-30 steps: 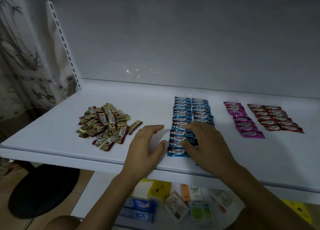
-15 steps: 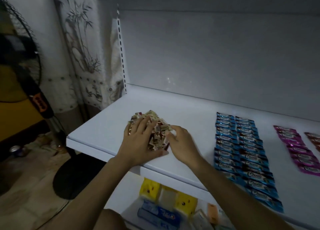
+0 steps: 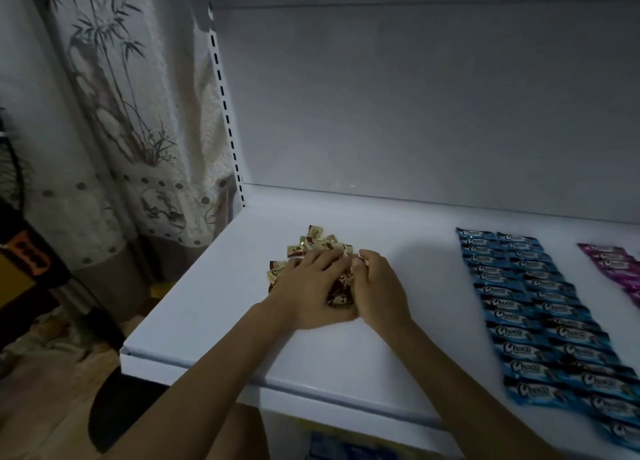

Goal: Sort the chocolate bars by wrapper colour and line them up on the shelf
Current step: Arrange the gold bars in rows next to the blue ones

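left hand flat, fingers spread, pressing on heap of gold-wrapped chocolate bars, left part of white metal shelf. right hand at heap's right edge, fingers curled; can't tell if gripping. blue-wrapped bars in two columns to the right, purple-wrapped bars at right edge.

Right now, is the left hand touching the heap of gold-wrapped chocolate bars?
Touching. The head view shows the left hand lying flat on the heap of gold-wrapped chocolate bars, its fingers spread across the wrappers.
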